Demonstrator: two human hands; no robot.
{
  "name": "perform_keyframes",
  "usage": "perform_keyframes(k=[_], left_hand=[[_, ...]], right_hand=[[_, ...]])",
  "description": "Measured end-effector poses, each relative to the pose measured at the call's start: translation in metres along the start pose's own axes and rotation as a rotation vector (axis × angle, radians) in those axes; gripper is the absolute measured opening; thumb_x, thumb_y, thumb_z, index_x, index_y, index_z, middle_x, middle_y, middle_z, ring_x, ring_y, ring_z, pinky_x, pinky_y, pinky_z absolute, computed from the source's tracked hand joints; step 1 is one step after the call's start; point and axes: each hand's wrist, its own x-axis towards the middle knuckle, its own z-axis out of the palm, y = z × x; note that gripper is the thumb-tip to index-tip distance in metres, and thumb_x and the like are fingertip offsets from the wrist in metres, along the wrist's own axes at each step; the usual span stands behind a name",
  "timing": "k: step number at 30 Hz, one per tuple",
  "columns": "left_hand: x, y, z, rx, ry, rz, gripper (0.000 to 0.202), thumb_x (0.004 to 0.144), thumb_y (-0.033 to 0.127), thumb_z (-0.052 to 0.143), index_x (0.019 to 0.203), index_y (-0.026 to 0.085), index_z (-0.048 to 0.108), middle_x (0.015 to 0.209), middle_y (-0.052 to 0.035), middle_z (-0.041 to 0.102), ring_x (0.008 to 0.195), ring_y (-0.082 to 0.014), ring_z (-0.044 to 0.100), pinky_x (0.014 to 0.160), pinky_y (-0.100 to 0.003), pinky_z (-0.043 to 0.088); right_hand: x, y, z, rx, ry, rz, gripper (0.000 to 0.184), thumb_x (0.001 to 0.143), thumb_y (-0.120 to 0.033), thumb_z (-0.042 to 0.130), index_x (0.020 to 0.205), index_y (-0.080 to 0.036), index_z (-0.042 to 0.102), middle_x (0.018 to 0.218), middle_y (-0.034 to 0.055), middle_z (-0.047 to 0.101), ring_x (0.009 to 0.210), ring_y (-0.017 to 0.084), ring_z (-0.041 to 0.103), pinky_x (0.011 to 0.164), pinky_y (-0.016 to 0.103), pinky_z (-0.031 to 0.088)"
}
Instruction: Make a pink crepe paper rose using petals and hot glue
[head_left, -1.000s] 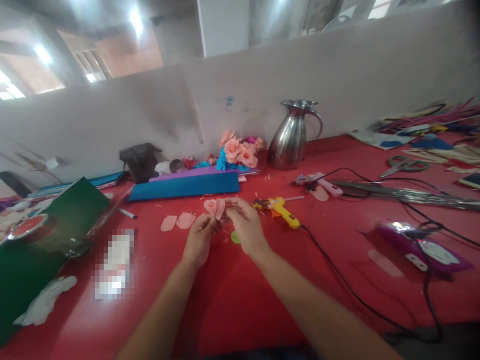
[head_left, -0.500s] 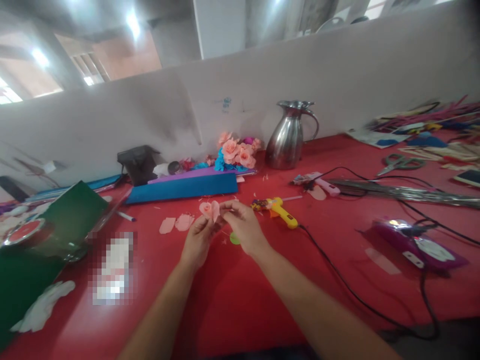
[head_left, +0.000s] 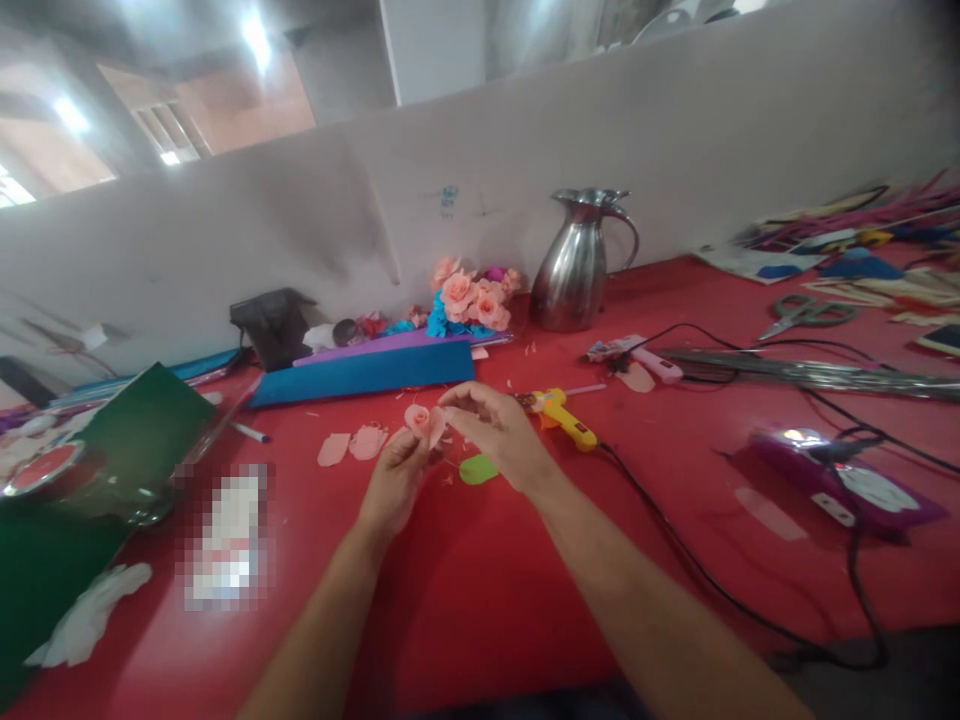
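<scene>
A small pink paper rose [head_left: 421, 419] is held up over the red table [head_left: 480, 590]. My left hand [head_left: 391, 485] grips it from below, fingers closed round its base. My right hand [head_left: 499, 432] pinches a petal at the rose's right side. Two loose pink petals [head_left: 352, 445] lie on the table to the left of my hands. A small green paper leaf [head_left: 478, 468] rests just under my right hand. A yellow glue gun [head_left: 566, 420] lies to the right, its black cord [head_left: 697, 575] trailing toward me.
A steel jug [head_left: 581, 262] and a bunch of finished paper roses [head_left: 472, 298] stand by the back wall. Blue and purple paper sheets [head_left: 367, 368], a green sheet [head_left: 97, 450], scissors [head_left: 806, 314], metal wires [head_left: 825, 375] and a purple device [head_left: 847, 480] lie around.
My right hand has shifted slightly to the right and up on the rose, uncovering more of the green leaf. My left hand keeps its grip.
</scene>
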Motion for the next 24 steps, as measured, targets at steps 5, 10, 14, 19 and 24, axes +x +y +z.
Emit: perform_keyframes(k=[5, 10, 14, 19, 24], left_hand=[[-0.001, 0.001, 0.001, 0.050, -0.057, -0.004, 0.016, 0.080, 0.034, 0.063, 0.080, 0.019, 0.068, 0.086, -0.0042, 0.069, 0.087, -0.0177, 0.063, 0.086, -0.033, 0.047], [-0.003, 0.004, 0.005, 0.081, -0.079, 0.001, 0.018, 0.081, 0.034, 0.061, 0.091, 0.021, 0.069, 0.092, -0.0053, 0.069, 0.096, -0.0199, 0.061, 0.086, -0.032, 0.046], [-0.003, 0.004, 0.005, 0.080, -0.068, -0.006, 0.022, 0.078, 0.036, 0.064, 0.093, 0.021, 0.070, 0.092, -0.0055, 0.069, 0.094, -0.0202, 0.061, 0.084, -0.032, 0.046], [0.000, -0.001, 0.000, 0.030, -0.034, -0.012, 0.018, 0.078, 0.035, 0.064, 0.085, 0.020, 0.070, 0.085, -0.0036, 0.068, 0.084, -0.0168, 0.061, 0.082, -0.031, 0.047], [0.002, 0.000, 0.000, -0.042, 0.011, 0.001, 0.015, 0.078, 0.033, 0.064, 0.082, 0.020, 0.070, 0.088, -0.0029, 0.068, 0.085, -0.0156, 0.061, 0.086, -0.032, 0.046]], right_hand=[[-0.001, 0.010, 0.009, -0.088, 0.037, -0.005, 0.007, 0.074, -0.021, 0.055, 0.073, -0.019, 0.062, 0.067, -0.0009, 0.065, 0.061, 0.013, 0.060, 0.059, 0.024, 0.046], [-0.001, 0.018, 0.012, -0.115, 0.093, 0.038, 0.012, 0.075, -0.022, 0.054, 0.066, -0.019, 0.061, 0.059, -0.0005, 0.063, 0.055, 0.014, 0.060, 0.056, 0.025, 0.046], [-0.002, 0.018, 0.012, -0.177, 0.118, 0.009, 0.018, 0.078, -0.026, 0.055, 0.062, -0.019, 0.061, 0.056, -0.0002, 0.063, 0.055, 0.014, 0.060, 0.057, 0.024, 0.046], [-0.001, 0.016, 0.012, 0.054, 0.166, 0.069, 0.030, 0.084, -0.044, 0.050, 0.072, -0.019, 0.061, 0.065, 0.0014, 0.065, 0.057, 0.014, 0.061, 0.053, 0.024, 0.047], [0.003, 0.021, 0.010, 0.130, 0.147, 0.138, 0.015, 0.076, -0.030, 0.055, 0.080, -0.020, 0.064, 0.071, 0.0012, 0.067, 0.057, 0.013, 0.061, 0.053, 0.024, 0.047]])
